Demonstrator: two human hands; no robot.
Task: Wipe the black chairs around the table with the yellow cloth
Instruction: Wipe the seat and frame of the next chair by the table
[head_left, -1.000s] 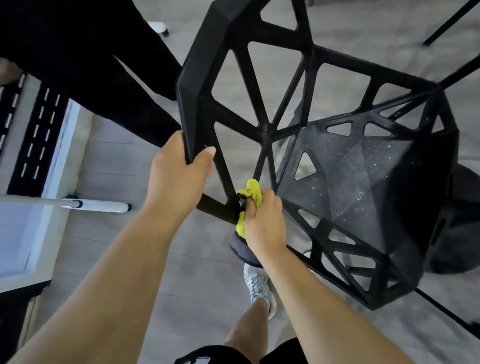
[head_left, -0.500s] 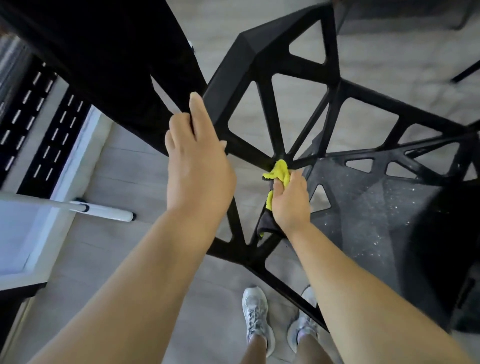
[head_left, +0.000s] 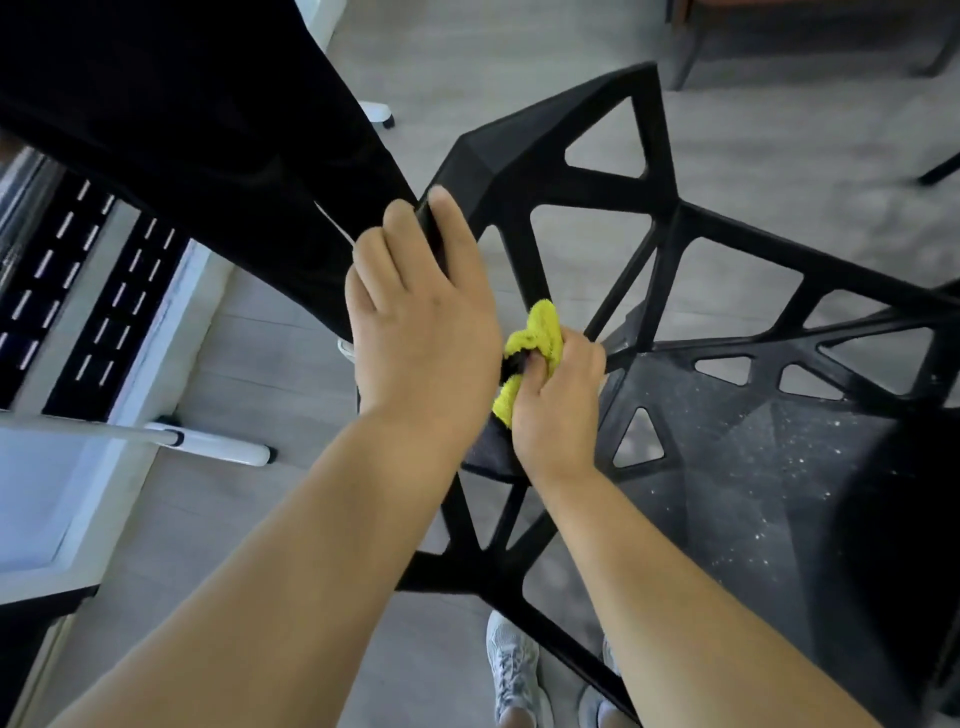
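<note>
Fingers (head_left: 545, 374) of the right hand (head_left: 558, 415) are curled round the yellow cloth (head_left: 540, 327) on a black chair (head_left: 519, 150) strut, at 3 o'clock of the flat-fingered left hand (head_left: 421, 332) laid on the rim; the strut is best wrapped fully.

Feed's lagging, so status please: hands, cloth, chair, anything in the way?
Left hand rests on backrest edge of black chair. Right hand grips yellow cloth against a backrest strut. Its seat dust-speckled. Beside left hand, black table.
</note>
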